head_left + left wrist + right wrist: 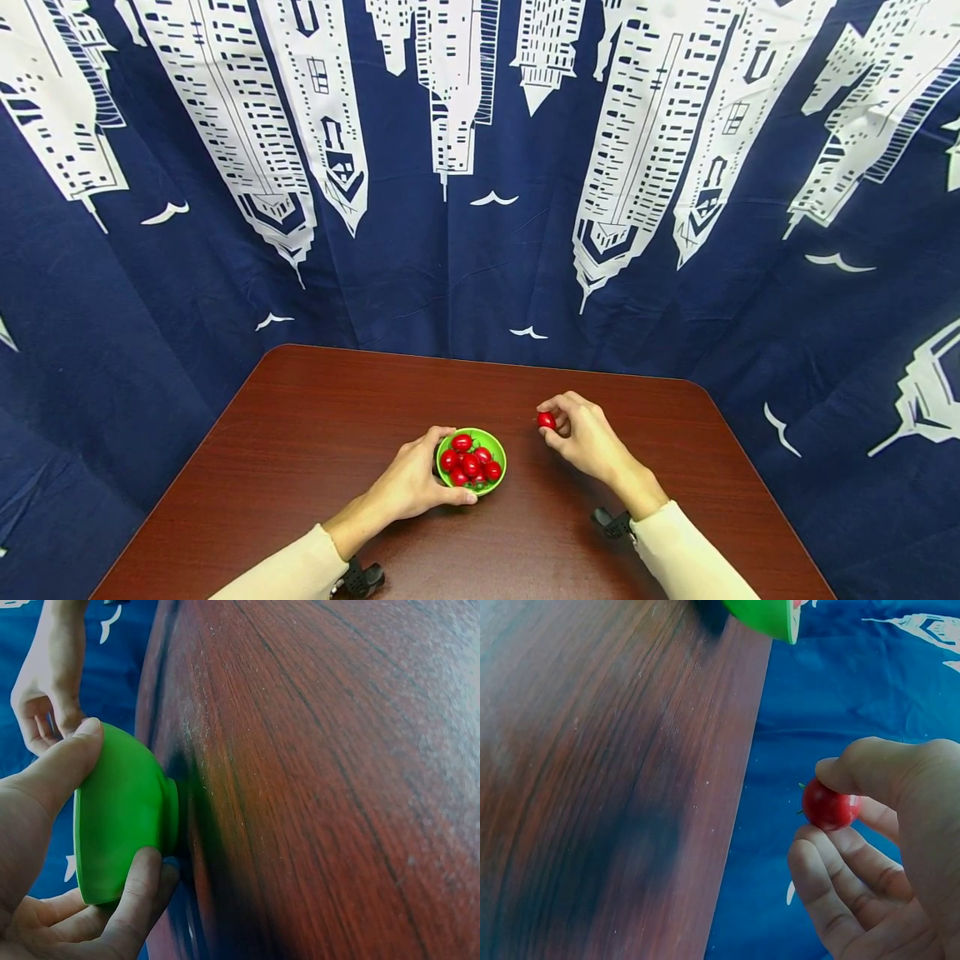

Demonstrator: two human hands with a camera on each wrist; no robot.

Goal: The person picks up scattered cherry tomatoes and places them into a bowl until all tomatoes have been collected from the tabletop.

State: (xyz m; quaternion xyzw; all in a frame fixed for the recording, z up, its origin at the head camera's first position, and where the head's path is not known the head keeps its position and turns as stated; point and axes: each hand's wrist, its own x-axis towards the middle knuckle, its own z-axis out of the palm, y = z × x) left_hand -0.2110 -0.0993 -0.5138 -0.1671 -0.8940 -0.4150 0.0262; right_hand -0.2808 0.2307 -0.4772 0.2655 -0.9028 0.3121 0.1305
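Observation:
My left hand (416, 479) grips a small green bowl (501, 482) by its sides, thumb at the near rim and fingers round the far side. Several red cherry tomatoes (470, 464) with green stems fill the bowl. In the left wrist view the green bowl (124, 810) shows from the side, its foot close to the tabletop. To the right of the bowl, my right hand (588, 437) pinches a single cherry tomato (829, 807) between thumb and fingertips, held above the table. A bit of green stem pokes out of that tomato in the right wrist view.
The brown wooden table (360, 392) has rounded far corners. Behind it and along both sides hangs a dark blue cloth (420, 275) printed with white buildings and birds. A black strap device (611, 522) sits at the right wrist, another (363, 577) at the left.

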